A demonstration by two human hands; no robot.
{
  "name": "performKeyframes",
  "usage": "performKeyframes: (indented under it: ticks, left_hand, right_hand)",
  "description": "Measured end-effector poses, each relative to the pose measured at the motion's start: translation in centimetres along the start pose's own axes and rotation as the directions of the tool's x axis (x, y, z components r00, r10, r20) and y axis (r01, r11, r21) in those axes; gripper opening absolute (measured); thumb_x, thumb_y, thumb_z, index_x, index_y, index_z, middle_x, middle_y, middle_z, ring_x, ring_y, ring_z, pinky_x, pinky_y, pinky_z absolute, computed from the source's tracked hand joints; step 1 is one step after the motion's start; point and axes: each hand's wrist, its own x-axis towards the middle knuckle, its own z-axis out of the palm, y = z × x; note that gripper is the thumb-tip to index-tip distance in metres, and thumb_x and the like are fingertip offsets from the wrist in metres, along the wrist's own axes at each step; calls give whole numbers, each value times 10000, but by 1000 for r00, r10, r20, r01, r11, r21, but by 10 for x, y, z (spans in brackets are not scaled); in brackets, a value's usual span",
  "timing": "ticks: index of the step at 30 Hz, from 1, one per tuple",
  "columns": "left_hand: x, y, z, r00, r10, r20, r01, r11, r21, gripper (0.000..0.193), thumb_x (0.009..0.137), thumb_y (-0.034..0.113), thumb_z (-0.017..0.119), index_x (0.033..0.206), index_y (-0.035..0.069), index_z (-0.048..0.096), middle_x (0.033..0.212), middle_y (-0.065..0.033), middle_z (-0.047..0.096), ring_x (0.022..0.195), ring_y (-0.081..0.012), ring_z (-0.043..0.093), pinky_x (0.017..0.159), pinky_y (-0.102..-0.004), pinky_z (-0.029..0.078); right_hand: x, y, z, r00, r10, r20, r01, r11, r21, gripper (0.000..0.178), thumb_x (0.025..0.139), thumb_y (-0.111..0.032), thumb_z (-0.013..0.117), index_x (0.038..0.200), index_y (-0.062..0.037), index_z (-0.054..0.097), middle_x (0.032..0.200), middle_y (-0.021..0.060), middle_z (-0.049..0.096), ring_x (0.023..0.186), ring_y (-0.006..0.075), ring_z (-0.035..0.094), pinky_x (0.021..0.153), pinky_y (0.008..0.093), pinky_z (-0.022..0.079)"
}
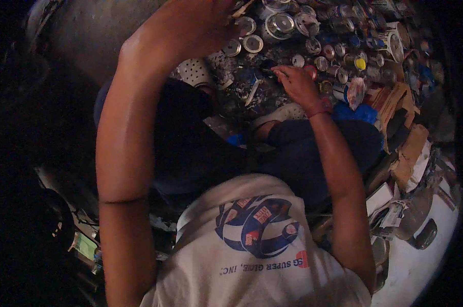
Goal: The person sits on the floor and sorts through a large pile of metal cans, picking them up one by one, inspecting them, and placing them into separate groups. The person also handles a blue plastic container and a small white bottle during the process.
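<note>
My left hand [203,30] reaches across the top of the view, over the near jars and cans. Its fingers are dark and partly cut off by the upper edge, so their grip does not show. A thin tan stick [243,8] lies just past those fingers; whether they touch it I cannot tell. Low over the littered ground, my right hand [299,86] has its thumb and fingers pinched together. Beside its fingertips is a small dark round thing [267,65]. What the pinch holds, if anything, is too dark and small to name.
Several round lidded cans [253,43] and jars crowd the ground ahead, one with a yellow lid [360,64]. Cardboard [410,156] and a blue plastic bag [355,113] lie at the right. My perforated light shoes [194,72] stand among scraps.
</note>
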Motion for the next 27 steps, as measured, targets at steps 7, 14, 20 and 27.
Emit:
performKeyframes:
  ticks: [7,14,20,27]
  left_hand:
    - [-24,14,-3,993,56,-108,-50,997,58,604,1062,407,541,1553,78,420,1325,-251,648,1246,-432,617,1050,-532,500]
    - [-18,14,-14,999,-21,31,21,1000,5,612,1060,382,562,1559,60,415,1340,-241,639,1250,-421,620,1038,-523,515]
    - [-11,16,-5,1000,-18,-19,20,998,62,617,1060,375,567,1559,47,412,1326,-247,651,1246,-406,631,1044,-516,519]
    - [-17,23,-11,1000,-2,-13,3,999,52,620,1054,383,584,1549,47,422,1320,-244,657,1246,-404,633,1037,-510,524]
  right_hand:
    - [8,-11,-5,996,-42,-80,41,999,-13,306,1053,-277,554,1125,-52,748,1085,188,748,1001,412,699,885,505,552]
    - [11,-13,-7,998,61,14,-60,995,-79,306,1050,-265,552,1126,-47,753,1079,211,741,1024,415,692,932,500,540]
    - [9,-5,-3,999,36,29,-36,999,-7,304,1045,-263,556,1125,-48,756,1050,190,752,1019,402,702,909,501,550]
    - [9,0,2,1000,-9,-11,8,1000,-14,283,1040,-270,594,1121,-60,766,1094,157,765,1024,371,715,906,471,553]
